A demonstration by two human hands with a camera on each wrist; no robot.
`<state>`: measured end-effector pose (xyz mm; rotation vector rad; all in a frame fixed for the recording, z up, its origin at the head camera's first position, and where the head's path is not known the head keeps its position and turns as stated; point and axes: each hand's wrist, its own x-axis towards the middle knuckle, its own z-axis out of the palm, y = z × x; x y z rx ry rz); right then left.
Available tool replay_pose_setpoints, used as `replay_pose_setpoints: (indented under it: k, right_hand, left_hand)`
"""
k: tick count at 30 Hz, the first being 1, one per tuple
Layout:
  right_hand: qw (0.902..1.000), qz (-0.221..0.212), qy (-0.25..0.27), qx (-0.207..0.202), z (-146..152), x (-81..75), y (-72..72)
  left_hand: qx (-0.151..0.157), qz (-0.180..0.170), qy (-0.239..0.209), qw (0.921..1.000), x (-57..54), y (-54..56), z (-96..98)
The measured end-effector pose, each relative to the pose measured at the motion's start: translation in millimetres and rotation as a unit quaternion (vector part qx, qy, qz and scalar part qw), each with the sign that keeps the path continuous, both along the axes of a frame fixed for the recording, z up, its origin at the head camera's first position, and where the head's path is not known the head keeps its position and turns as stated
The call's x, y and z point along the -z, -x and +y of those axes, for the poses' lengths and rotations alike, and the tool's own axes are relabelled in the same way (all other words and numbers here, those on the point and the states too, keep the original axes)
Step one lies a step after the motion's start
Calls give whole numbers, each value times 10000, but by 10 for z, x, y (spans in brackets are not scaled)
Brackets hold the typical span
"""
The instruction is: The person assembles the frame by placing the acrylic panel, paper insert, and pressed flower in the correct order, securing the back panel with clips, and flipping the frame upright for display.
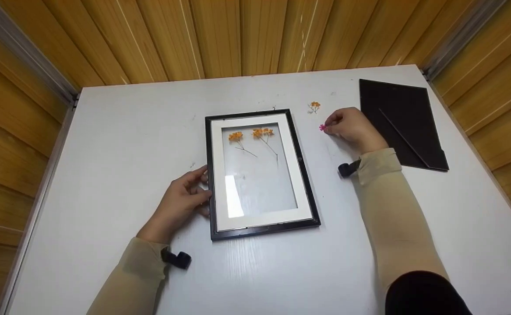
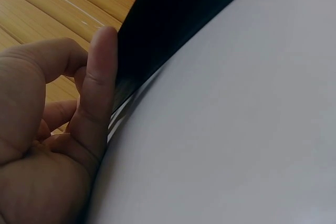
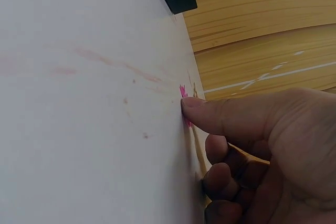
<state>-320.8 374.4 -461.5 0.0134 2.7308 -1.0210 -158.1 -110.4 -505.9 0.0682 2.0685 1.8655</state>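
Note:
A black picture frame point(image 1: 262, 226) with a white mat lies on the table, with two dried orange flower sprigs point(image 1: 264, 133) in the upper part of its glass window. The left hand point(image 1: 178, 201) rests its thumb and fingertips against the frame's left side; in the left wrist view the thumb point(image 2: 102, 66) lies straight along the dark side wall. Right of the frame, the right hand point(image 1: 354, 127) pinches a small pink flower point(image 1: 322, 127) between thumb and fingertips, close over the table. Its other fingers are curled in the right wrist view, where the pink petals point(image 3: 183, 92) show beside the thumb.
Another small orange sprig point(image 1: 315, 106) lies on the white table point(image 1: 141, 122) beyond the right hand. A black backing board point(image 1: 395, 100) with a slim stand on it lies at the right, partly behind the right wrist. Wood-panelled walls point(image 1: 259, 35) border the table.

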Motion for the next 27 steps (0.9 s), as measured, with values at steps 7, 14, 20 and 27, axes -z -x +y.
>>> replay_pose_setpoints:
  k: [7,14,20,27]
  right_hand:
    - [10000,-8,-45,-50,2,-3,2]
    - [10000,-7,-60,54,-18,0,-11]
    - [9995,174,-273,-7,-48,30,-11]
    - [9993,162,-344,-32,-44,34,-12]
  left_hand:
    - [3,-16,51,10000,-1,0,-5]
    - [-7,-8,-8,10000,7,6,-3]
    - [16,12,-18,10000,15,6,-11]
    - [35,76,39,10000,23,8,-14]
